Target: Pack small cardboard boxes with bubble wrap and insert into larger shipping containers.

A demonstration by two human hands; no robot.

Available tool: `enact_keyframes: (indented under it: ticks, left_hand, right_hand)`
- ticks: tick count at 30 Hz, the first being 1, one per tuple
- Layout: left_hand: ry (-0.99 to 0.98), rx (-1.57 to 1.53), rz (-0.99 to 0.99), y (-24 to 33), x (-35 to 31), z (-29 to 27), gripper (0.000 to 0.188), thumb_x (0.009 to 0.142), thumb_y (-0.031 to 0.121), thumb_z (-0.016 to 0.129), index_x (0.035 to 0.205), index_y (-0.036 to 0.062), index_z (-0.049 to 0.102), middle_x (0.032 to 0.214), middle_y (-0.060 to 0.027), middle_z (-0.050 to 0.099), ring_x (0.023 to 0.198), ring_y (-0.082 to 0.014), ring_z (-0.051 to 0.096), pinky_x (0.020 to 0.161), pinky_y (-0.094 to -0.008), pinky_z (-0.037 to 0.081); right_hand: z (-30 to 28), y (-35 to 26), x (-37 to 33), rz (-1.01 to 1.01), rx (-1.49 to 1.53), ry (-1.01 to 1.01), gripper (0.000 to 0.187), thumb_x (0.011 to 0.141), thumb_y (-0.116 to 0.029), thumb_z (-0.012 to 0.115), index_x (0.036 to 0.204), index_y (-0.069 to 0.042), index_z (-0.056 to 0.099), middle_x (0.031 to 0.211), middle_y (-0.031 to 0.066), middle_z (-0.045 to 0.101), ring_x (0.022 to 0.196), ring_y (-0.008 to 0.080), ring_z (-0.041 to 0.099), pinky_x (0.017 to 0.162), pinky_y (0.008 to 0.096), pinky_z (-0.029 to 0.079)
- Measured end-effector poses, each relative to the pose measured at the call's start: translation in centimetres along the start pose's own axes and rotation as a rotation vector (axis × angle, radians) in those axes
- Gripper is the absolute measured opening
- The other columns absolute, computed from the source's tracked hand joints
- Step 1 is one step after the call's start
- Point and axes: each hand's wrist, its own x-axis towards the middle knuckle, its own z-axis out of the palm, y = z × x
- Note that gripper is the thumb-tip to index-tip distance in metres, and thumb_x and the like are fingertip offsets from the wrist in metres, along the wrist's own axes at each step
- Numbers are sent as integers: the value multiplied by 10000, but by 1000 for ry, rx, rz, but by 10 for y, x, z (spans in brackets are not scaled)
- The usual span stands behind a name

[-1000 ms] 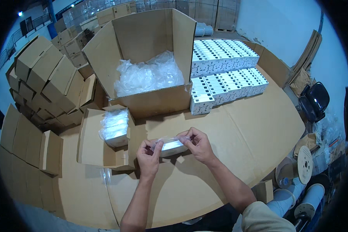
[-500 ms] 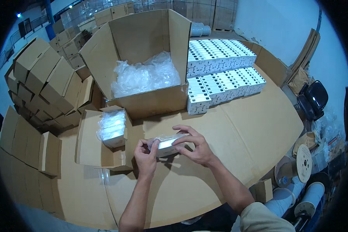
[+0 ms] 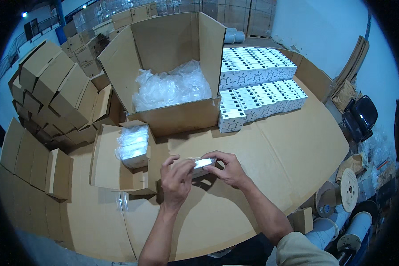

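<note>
Both hands are at a small white box [image 3: 202, 163] with clear plastic film about it, held above the cardboard-covered table. My right hand [image 3: 229, 170] pinches its right end, thumb on the near side and fingers over the far edge. At the left end my left hand [image 3: 176, 182] has its fingers curled over the film; its thumb is hidden. Left of my hands stands an open carton [image 3: 151, 174], with several plastic-wrapped white boxes [image 3: 133, 142] in a row at its far end.
A large open carton [image 3: 177, 120] of clear plastic bags [image 3: 173, 86] stands beyond my hands. Stacked white boxes [image 3: 257, 103] fill the far right of the table. Brown cartons [image 3: 60, 95] pile up at left. Cable spools [image 3: 349, 189] and a black chair [image 3: 360, 116] stand off the right edge.
My left hand has turned over, its fingers now across the box's left end where its thumb lay on top before. The right hand has shifted its grip on the right end. The view moved slightly.
</note>
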Motion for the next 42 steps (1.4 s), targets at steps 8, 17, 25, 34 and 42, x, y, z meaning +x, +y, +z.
enact_keyframes:
  ticks: [8, 17, 25, 34, 42]
  left_hand:
    - [-40, 95, -33, 2, -2, 4, 255, 799, 81, 801, 1039, 131, 734, 1116, 20, 733, 1155, -287, 598, 975, -411, 436]
    - [-45, -340, -452, -2, 0, 2, 276, 823, 63, 807, 1079, 39, 705, 1052, -103, 736, 1031, -236, 680, 879, -353, 551]
    - [-44, -557, -569, -9, -6, 8, 322, 863, 142, 811, 1129, 22, 676, 1028, -74, 734, 932, -156, 699, 802, -320, 570]
    - [-88, -453, -696, 10, -19, -7, 513, 952, 164, 704, 1396, 17, 491, 1266, -163, 640, 1145, -267, 636, 979, -376, 505]
    - [-378, 146, -445, 64, -93, -70, 617, 922, 232, 704, 1454, 37, 459, 1480, -222, 469, 1360, -410, 444, 1136, -485, 366]
  right_hand:
    - [-1, -8, 0, 68, 51, -26, 261, 886, -36, 733, 1143, -17, 697, 1062, 63, 727, 995, 139, 661, 897, 308, 522]
    - [1, -20, 3, -157, -102, 42, 285, 858, -5, 728, 1140, -20, 688, 1076, 96, 714, 975, 212, 677, 862, 324, 532]
    - [-4, -39, 6, -198, -425, -123, 305, 843, -23, 717, 1144, -49, 674, 1099, 122, 691, 1023, 315, 642, 875, 407, 526]
    - [-12, -53, 22, -185, -639, -243, 264, 866, -59, 710, 1127, -44, 677, 1018, 146, 707, 941, 363, 670, 821, 440, 539]
    - [7, -78, 50, -211, -476, -68, 259, 902, -52, 698, 1155, -4, 660, 1020, 190, 706, 863, 349, 699, 730, 408, 563]
